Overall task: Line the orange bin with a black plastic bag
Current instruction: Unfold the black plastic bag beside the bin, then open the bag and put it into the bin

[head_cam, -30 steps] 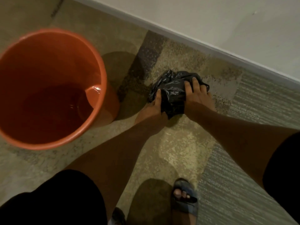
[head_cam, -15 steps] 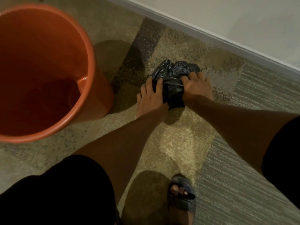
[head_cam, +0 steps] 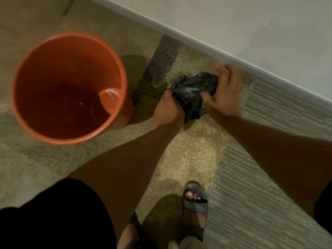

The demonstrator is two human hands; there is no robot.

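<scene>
The orange bin [head_cam: 115, 121] stands upright on the carpet at the left, its inside bare. To its right a crumpled black plastic bag [head_cam: 193, 92] is bunched between my two hands, just above the carpet near the wall. My left hand [head_cam: 168, 110] is closed on the bag's left lower side. My right hand [head_cam: 225, 90] grips its right and top side, fingers curled over it and blurred by motion. Most of the bag is hidden in the wad.
A pale wall with a skirting board [head_cam: 251, 67] runs diagonally behind the bag. Patchwork carpet [head_cam: 197, 155] covers the floor. My sandalled foot [head_cam: 195, 200] stands below the hands, and my dark shorts [head_cam: 53, 216] fill the lower left.
My left hand has shifted from lying flat beside the bag to gripping it. My right hand has moved over the top of the wad. The view has swung, showing the whole bin again.
</scene>
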